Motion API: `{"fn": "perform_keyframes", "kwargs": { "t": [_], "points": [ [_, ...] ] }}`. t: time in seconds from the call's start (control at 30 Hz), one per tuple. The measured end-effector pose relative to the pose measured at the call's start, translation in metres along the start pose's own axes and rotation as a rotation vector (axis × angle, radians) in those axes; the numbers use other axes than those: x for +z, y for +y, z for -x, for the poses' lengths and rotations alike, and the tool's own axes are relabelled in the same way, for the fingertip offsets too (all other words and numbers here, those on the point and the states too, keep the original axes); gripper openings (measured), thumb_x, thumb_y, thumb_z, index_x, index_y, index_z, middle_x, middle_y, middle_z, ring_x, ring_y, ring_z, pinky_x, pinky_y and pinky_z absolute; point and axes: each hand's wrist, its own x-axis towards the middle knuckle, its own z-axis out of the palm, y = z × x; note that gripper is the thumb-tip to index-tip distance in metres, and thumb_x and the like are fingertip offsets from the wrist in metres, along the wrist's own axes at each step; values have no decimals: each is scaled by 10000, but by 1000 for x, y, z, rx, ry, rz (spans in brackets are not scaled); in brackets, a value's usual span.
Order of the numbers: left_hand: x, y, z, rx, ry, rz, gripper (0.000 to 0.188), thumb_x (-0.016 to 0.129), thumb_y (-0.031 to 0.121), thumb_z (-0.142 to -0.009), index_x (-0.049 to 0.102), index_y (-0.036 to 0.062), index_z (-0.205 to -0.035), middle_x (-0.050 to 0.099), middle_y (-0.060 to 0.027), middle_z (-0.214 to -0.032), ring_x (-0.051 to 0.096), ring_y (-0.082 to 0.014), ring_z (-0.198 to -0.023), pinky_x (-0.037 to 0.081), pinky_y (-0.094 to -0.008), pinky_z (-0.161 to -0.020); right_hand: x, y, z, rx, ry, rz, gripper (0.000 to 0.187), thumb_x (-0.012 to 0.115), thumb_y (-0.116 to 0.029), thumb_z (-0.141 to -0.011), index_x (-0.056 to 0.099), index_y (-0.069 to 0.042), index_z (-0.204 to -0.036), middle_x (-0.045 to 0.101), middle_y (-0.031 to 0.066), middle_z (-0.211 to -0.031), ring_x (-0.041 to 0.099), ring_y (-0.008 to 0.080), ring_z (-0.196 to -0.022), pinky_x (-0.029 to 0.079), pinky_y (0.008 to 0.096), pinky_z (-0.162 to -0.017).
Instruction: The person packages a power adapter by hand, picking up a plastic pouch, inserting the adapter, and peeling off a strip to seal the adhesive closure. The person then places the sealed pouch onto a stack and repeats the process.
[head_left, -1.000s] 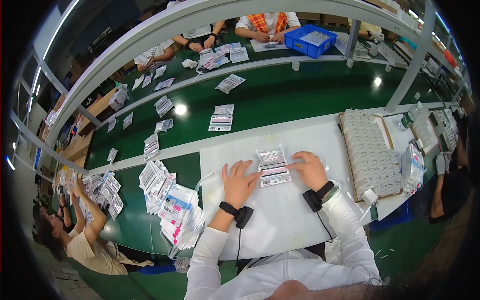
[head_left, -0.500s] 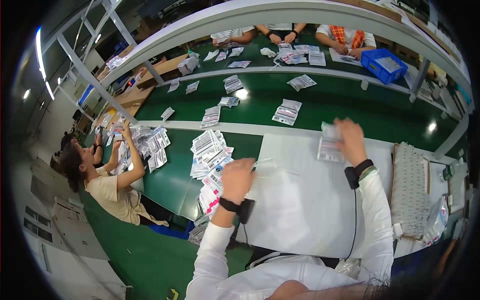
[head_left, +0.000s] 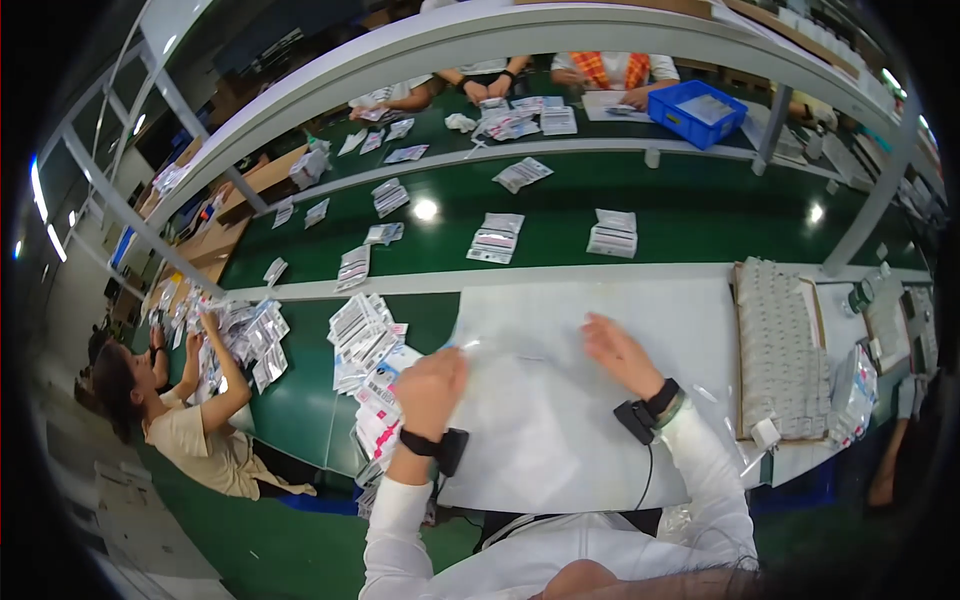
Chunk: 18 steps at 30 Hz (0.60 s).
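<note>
My left hand (head_left: 432, 385) is closed at the left edge of the white work surface (head_left: 560, 430), beside a heap of printed flat packets (head_left: 365, 345). A faint clear, blurred edge shows at its fingertips, but what it holds I cannot make out. My right hand (head_left: 618, 350) hovers over the middle of the white surface, fingers stretched out and nothing in them. Beyond it, a white printed packet (head_left: 612, 233) lies on the green belt (head_left: 700, 215), apart from the hand. Another such packet (head_left: 495, 238) lies left of it.
A carton of stacked small white pieces (head_left: 785, 350) stands at the right, beside a bag of packets (head_left: 853, 395). A blue bin (head_left: 697, 113) sits across the belt. A co-worker (head_left: 190, 410) handles packets at the left; several others work opposite. A shelf beam (head_left: 450, 50) spans overhead.
My right hand has let go of the packet, which now lies on the green belt, and has drawn back toward me. My left hand stays by the heap. The whole view has shifted.
</note>
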Motion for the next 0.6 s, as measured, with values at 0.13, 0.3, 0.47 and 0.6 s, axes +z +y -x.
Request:
{"fn": "perform_keyframes", "kwargs": {
  "t": [0.13,0.3,0.47,0.6],
  "points": [
    [42,94,-16,209,-154,236,163,682,226,-853,693,105,-960,700,-64,-900,661,-251,-754,528,-367,-638,11,-2,-8,327,-58,-585,510,637,-214,-941,439,-37,-1376,646,107,-1105,651,202,-901,529,315,-793],
    [99,114,-5,408,-299,430,247,686,226,-840,663,93,-1047,652,-92,-1041,630,-267,-946,518,-372,-791,-23,29,-13,327,115,160,480,613,-198,-946,448,-51,-1371,676,149,-996,668,200,-845,532,324,-732],
    [86,112,-21,487,-660,269,307,693,214,-824,637,97,-1103,602,-91,-1124,580,-287,-1061,490,-385,-893,-26,43,-6,300,203,-80,538,605,-151,-904,411,-91,-1402,683,231,-940,676,337,-847,530,405,-745],
    [101,98,-30,643,-633,372,349,713,220,-805,620,98,-1119,582,-90,-1149,570,-286,-1055,485,-393,-903,-26,42,-10,26,157,343,615,627,-143,-866,374,-103,-1425,678,265,-976,660,410,-892,522,452,-777]
  ]
}}
